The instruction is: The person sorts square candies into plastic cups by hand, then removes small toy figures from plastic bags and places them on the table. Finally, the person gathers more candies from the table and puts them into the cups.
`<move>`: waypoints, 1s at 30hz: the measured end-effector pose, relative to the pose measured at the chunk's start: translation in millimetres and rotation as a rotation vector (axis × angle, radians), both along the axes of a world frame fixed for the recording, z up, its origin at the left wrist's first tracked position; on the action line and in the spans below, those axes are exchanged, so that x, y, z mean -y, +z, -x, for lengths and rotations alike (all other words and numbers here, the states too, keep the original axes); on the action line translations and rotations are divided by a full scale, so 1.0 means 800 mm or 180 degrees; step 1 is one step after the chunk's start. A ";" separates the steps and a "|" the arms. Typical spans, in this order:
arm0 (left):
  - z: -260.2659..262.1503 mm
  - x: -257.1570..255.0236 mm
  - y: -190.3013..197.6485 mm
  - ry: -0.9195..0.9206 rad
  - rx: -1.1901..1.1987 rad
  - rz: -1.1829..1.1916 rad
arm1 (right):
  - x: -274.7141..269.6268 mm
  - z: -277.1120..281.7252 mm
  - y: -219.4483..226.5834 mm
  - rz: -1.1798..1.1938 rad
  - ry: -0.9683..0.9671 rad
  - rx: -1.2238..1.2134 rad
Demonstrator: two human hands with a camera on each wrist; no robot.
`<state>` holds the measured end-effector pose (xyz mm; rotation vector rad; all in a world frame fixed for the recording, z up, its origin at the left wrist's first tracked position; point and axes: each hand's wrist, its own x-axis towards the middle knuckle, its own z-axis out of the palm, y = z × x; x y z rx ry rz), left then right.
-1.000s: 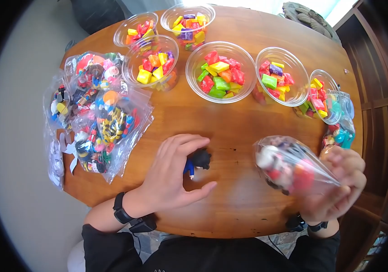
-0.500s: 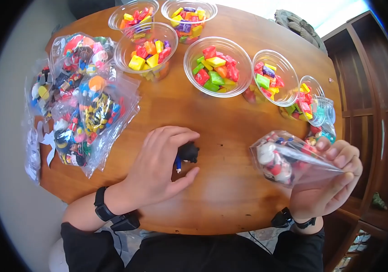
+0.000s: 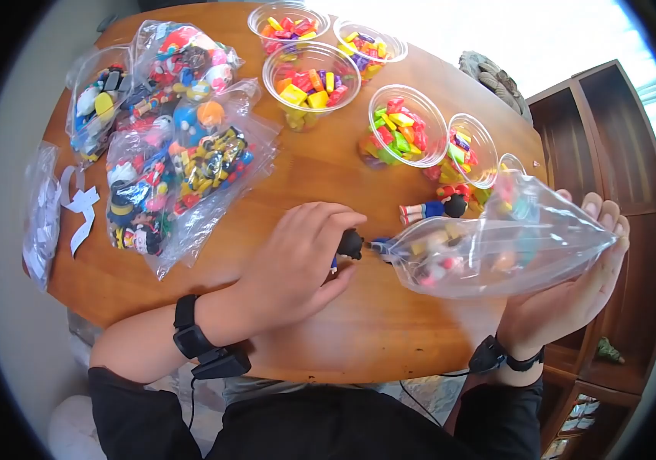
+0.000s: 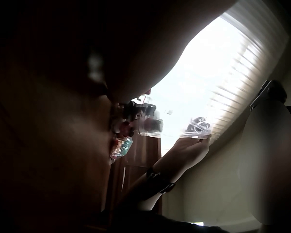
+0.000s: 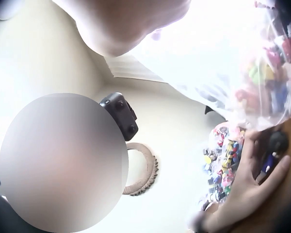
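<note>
In the head view my left hand (image 3: 293,264) rests at the table's middle, thumb and fingers apart around a small dark-haired figure (image 3: 351,244); the right wrist view shows that figure (image 5: 278,141) between the spread thumb and fingers of this hand (image 5: 245,191). My right hand (image 3: 565,310) pinches one corner of a clear bag (image 3: 473,268) with blurred figures inside, stretched leftward over the table. A blue piece (image 3: 380,247) shows at its left end; whether it is inside cannot be told. Behind the bag lies a figure in red and blue (image 3: 435,208).
Several clear cups with bright wrapped pieces stand at the back, among them a large one (image 3: 408,126). At the left lie bags of figures (image 3: 190,146), white strips (image 3: 81,207) and a bag of white pieces (image 3: 41,218). A wooden cabinet (image 3: 611,169) is at the right.
The bag has swung left toward my left hand and stretched out, its corner still pinched. A figure behind it has come into view. The head view has turned; my left hand keeps its shape around the dark-haired figure.
</note>
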<state>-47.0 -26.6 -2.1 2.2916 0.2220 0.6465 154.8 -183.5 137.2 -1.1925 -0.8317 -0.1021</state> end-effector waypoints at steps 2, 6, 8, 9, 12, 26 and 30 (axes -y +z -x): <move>0.001 0.000 0.000 0.0010 0.0037 0.0025 | -0.008 -0.001 0.014 0.0036 -0.0642 0.0211; 0.003 0.001 -0.001 0.0001 0.0066 0.0077 | -0.021 -0.004 0.022 -0.0303 -0.1388 0.0179; 0.002 0.001 -0.002 0.0001 0.0073 0.0066 | -0.014 -0.016 0.014 -0.0381 -0.1129 0.0154; 0.002 0.001 -0.003 0.0003 0.0073 0.0058 | -0.014 -0.016 0.011 -0.0406 -0.1050 0.0001; 0.002 0.002 0.000 -0.0016 0.0112 0.0189 | -0.016 -0.005 -0.003 -0.0252 -0.0953 -0.0091; 0.017 -0.014 0.030 -0.0807 0.0869 0.2897 | 0.003 0.037 -0.099 0.1104 0.1968 0.3601; 0.016 -0.028 0.020 -0.0094 0.1057 0.2815 | 0.017 0.011 -0.106 0.1242 0.1691 0.3000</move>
